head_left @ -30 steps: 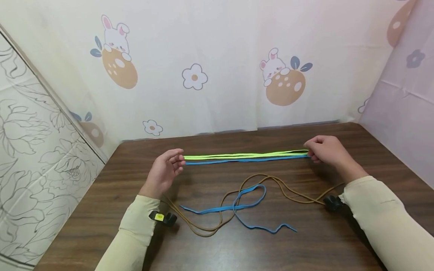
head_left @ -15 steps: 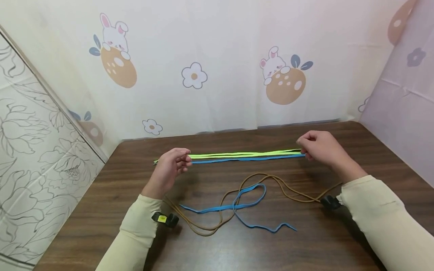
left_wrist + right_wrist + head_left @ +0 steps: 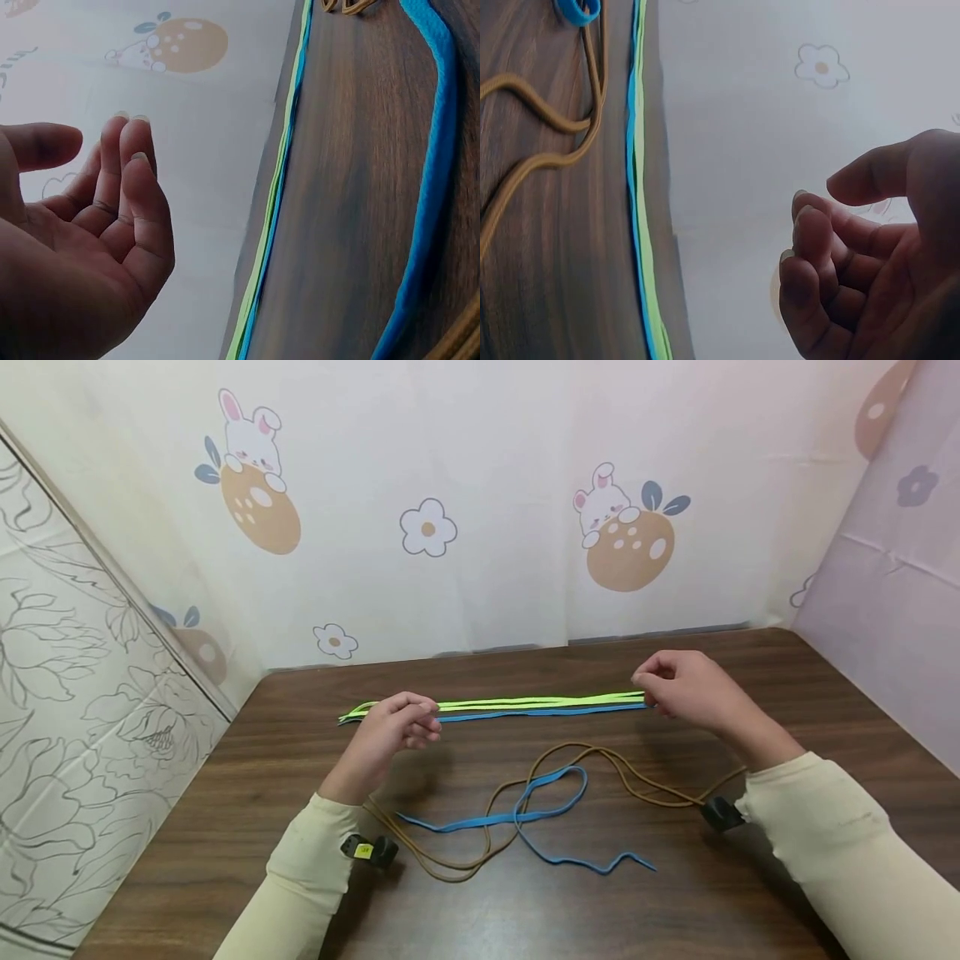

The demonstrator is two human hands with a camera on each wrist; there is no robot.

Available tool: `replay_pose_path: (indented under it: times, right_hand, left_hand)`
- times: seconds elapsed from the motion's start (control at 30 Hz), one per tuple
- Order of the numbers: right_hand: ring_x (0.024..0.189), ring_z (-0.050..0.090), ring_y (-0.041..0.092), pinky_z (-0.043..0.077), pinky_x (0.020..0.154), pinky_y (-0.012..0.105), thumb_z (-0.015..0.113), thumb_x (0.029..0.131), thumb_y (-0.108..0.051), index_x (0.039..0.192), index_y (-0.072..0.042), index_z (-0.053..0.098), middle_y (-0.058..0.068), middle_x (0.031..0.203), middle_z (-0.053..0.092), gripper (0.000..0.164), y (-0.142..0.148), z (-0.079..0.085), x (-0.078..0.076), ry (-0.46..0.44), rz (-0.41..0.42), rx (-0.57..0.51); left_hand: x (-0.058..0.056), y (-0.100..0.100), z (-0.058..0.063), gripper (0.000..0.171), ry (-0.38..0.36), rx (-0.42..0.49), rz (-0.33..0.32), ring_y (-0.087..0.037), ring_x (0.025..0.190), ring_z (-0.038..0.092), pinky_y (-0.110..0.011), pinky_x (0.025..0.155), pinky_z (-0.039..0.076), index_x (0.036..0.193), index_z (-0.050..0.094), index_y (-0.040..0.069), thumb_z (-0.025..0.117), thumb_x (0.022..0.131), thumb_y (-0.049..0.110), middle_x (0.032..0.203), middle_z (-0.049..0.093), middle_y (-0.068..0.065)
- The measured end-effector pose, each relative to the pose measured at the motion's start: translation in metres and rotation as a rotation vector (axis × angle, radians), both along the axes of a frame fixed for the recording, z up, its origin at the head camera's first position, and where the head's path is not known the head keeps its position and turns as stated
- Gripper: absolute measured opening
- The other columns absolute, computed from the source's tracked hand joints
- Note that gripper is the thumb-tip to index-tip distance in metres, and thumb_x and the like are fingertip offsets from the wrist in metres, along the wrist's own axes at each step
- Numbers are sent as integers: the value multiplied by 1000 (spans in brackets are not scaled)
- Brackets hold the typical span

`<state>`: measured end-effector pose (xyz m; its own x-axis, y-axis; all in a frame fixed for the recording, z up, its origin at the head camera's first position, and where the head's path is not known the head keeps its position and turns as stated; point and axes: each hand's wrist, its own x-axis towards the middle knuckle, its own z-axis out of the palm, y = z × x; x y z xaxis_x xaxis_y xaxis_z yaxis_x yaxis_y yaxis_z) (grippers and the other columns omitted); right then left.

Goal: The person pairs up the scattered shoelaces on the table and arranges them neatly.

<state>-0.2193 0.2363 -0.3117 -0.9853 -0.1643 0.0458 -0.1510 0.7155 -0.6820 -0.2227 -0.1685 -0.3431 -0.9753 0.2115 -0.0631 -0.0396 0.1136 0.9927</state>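
In the head view, lime-yellow laces (image 3: 510, 702) and a blue lace (image 3: 540, 712) lie stretched side by side across the back of the table. My left hand (image 3: 392, 727) hovers over their left part, hiding a stretch of them. Near their right end hovers my right hand (image 3: 692, 689). Both wrist views show bent, relaxed fingers with a gap to the thumb: the left hand (image 3: 90, 232) and the right hand (image 3: 855, 255) hold nothing. Closer to me, a second blue lace (image 3: 465, 823) lies looped over a brown cord (image 3: 448, 881).
The dark wood table (image 3: 525, 918) ends at a patterned wall cloth (image 3: 495, 568) behind the laces. A pale cloth (image 3: 892, 585) hangs at the right, and a flower-drawn panel (image 3: 67, 677) stands at the left. The brown cord passes under the loose blue lace.
Both hands have moved inward, the left one rightward and the right one leftward. The laces' left ends have come into sight behind the left hand. The laces have stayed in place.
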Motion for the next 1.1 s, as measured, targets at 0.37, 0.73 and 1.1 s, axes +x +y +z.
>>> replay_pose_path:
  times: [0.37, 0.73, 1.1]
  right_hand:
    - [74, 58, 23, 49, 66, 36, 55, 103, -25, 107, -5, 65, 8, 83, 64, 23, -14, 7, 8, -12, 46, 23]
    - [80, 61, 23, 51, 69, 36, 56, 103, -26, 108, -5, 64, 7, 85, 63, 22, -19, 9, 12, -27, 84, 23]
    - [72, 57, 22, 48, 65, 36, 58, 101, -22, 107, -5, 65, 6, 80, 61, 19, -32, 9, 18, -29, 153, 24]
  left_hand:
    - [5, 4, 0, 24, 27, -77, -53, -45, 97, 65, -49, 87, 54, 115, 62, -2, 56, 103, 18, 91, 68, -13]
    - [6, 6, 0, 23, 34, -114, -100, -31, 89, 69, -51, 86, 54, 112, 64, 2, 57, 103, 21, 92, 68, -12]
    - [9, 11, 0, 27, 48, -158, -136, -31, 92, 67, -46, 83, 54, 113, 62, -4, 60, 101, 20, 92, 69, -12]
